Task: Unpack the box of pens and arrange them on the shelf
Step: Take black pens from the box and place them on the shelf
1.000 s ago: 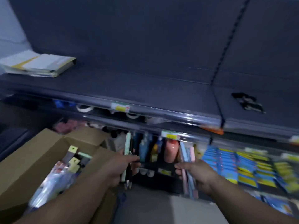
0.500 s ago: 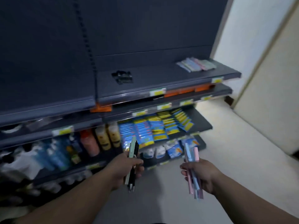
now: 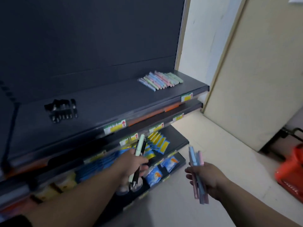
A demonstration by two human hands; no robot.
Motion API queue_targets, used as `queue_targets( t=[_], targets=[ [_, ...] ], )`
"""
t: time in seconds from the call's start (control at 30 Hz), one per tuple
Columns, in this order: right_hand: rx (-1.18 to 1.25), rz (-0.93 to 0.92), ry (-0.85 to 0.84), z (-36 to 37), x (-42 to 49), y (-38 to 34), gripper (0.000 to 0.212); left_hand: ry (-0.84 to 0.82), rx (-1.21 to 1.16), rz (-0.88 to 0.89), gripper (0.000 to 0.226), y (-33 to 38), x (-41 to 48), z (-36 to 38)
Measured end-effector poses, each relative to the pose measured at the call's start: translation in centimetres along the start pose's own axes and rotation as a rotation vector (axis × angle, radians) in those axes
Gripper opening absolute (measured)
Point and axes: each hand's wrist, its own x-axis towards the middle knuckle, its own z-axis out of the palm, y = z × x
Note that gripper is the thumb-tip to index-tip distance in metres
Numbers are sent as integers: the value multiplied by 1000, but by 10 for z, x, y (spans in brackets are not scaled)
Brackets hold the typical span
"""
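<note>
My left hand (image 3: 131,166) grips a pale green pen and a black pen (image 3: 140,149) upright, in front of the lower shelves. My right hand (image 3: 208,179) holds a bunch of blue and pink pens (image 3: 196,157), also upright, over the floor. On the dark top shelf (image 3: 114,102) a row of pastel pens (image 3: 161,80) lies near the right end. A cluster of black pens (image 3: 61,109) lies on the same shelf further left. The cardboard box is out of view.
Lower shelves hold blue and yellow packets (image 3: 157,143) and blue-white pouches (image 3: 164,169), with price labels (image 3: 114,127) on the shelf edges. A red basket (image 3: 291,169) sits on the floor at right beside a cream wall panel (image 3: 254,79).
The view has swung right, away from the cardboard box and towards the shelf's right end. Both hands keep their pens and have come nearer the row of pastel pens.
</note>
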Motion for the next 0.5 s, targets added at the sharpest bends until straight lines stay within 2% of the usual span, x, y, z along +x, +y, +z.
queue_targets(
  t=[0.3, 0.5],
  targets=[
    [11, -200, 20, 47, 94, -166, 19, -36, 128, 217, 15, 173, 126, -21],
    [42, -266, -47, 58, 152, -249, 15, -13, 160, 240, 19, 235, 182, -20]
  ],
)
